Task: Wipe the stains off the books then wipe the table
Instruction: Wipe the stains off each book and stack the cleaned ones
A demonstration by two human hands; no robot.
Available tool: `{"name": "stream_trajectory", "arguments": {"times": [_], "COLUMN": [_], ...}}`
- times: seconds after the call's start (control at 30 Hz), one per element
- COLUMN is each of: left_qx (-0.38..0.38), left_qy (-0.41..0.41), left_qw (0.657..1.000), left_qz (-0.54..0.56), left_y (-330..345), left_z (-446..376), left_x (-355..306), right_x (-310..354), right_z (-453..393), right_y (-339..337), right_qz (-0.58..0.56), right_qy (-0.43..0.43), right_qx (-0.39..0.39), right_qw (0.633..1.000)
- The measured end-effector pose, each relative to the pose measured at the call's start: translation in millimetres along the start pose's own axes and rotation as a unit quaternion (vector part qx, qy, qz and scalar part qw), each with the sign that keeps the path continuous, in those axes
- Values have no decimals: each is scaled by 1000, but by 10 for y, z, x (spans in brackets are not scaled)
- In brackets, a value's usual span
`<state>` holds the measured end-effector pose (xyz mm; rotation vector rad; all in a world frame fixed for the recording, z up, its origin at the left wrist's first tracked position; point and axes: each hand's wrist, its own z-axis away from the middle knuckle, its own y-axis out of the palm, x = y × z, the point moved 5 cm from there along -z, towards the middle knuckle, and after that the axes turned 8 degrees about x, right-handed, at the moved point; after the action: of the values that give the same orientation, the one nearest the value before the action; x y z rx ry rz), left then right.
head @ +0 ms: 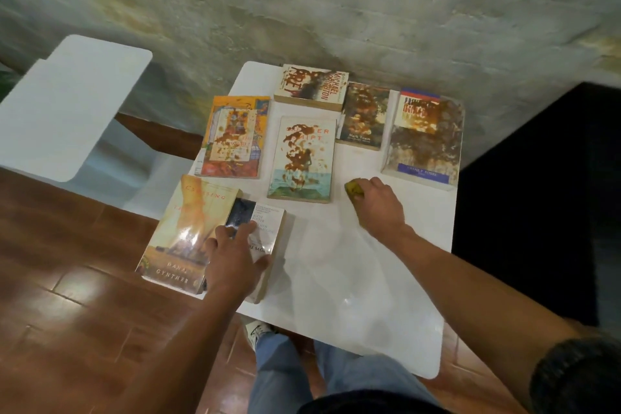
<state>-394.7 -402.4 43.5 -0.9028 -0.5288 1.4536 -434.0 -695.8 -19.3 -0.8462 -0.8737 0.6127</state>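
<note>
Several paperback books lie on a small white table (363, 279). Brown stains cover the middle book (302, 158), the orange book (235, 136), the Crichton book (311, 87), the Mark Twain book (363, 116) and the large book at the right (425, 134). At the near left, a black-and-white book (258, 222) lies partly on a tan book (188, 232); both look free of stains. My left hand (235, 262) rests flat on the black-and-white book. My right hand (379, 205) presses a yellow sponge (354, 190) onto the table beside the middle book.
A white chair (74, 104) stands to the left of the table. A rough concrete wall runs behind. A dark block (544, 198) borders the table's right side. The floor is brown tile, and my legs show below the table's near edge.
</note>
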Motion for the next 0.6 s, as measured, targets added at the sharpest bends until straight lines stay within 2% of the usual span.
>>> {"name": "stream_trajectory", "arguments": {"times": [0.37, 0.6], "left_qx": [13, 92], "left_qy": [13, 30], "left_qw": [1000, 993], "left_qz": [-16, -61], "left_y": [2, -42], "left_z": [9, -122], "left_x": [-27, 53], "right_x": [-873, -761], "right_z": [300, 482], "right_y": [-320, -212], "right_qz": [-47, -57], "right_qy": [148, 205], "right_qx": [-85, -78], "right_qw": [984, 974]}}
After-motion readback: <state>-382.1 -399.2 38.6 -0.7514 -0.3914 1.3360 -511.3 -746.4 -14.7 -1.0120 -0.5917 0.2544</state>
